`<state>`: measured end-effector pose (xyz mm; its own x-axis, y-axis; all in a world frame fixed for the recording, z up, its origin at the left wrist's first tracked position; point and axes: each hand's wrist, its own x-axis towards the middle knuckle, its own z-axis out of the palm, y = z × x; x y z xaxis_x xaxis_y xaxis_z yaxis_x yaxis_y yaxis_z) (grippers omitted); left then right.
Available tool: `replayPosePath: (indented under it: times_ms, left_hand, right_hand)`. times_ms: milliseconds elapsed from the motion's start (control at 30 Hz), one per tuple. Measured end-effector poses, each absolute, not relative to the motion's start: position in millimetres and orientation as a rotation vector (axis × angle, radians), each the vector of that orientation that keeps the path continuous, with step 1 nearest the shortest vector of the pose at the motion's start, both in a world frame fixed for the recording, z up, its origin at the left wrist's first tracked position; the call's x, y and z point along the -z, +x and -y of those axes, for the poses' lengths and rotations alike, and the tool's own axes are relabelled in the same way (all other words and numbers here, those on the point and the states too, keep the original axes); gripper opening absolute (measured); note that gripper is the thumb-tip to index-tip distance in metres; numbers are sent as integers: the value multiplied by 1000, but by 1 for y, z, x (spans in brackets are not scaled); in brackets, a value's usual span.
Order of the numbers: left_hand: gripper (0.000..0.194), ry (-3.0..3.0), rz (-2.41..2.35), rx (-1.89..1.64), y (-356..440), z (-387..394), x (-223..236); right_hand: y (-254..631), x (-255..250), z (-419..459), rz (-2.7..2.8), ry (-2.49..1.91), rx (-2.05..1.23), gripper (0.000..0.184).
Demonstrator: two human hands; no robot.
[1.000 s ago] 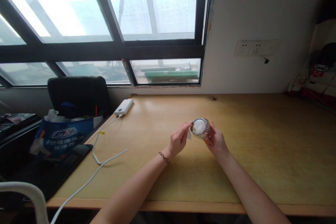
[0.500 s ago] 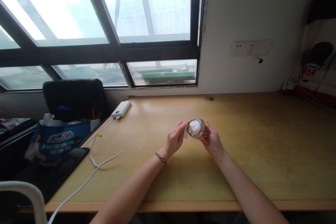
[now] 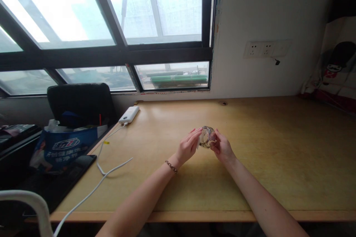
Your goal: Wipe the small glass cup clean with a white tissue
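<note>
A clear glass, a cup or small jar (image 3: 206, 137), is tilted above the wooden desk, its round mouth turned toward me and to the left. My right hand (image 3: 222, 147) grips its right side, thumb and fingers closed around the wall. At the rim on the left is my left hand (image 3: 189, 145), fingers held together over a thin white piece (image 3: 198, 143) that looks like tissue or cloth. Only a strip of this piece shows below the fingers; the rest is hidden. A dark beaded bracelet (image 3: 171, 166) circles my left wrist.
On the desk's (image 3: 278, 177) left side lies a white power bank (image 3: 129, 114) with a white cable (image 3: 96, 177) trailing over the edge. A dark chair (image 3: 80, 100) and a blue bag (image 3: 62, 150) stand to the left. Wall sockets (image 3: 260, 49) are beyond the desk.
White material seen through the glass's mouth no longer shows there; a white strip is now at my left fingers, outside the rim. The glass has turned slightly in my right hand.
</note>
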<state>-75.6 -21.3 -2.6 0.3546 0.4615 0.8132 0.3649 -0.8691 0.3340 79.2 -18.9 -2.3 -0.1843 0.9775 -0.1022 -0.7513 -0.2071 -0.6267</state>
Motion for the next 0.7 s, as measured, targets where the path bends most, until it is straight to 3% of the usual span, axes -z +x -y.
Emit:
replayPosePath:
  times_ms: [700]
  left_hand:
    - [33,2407,-631,-1390,-73,36,-11]
  right_hand:
    - [90,10,12,388,-440,-1735,17]
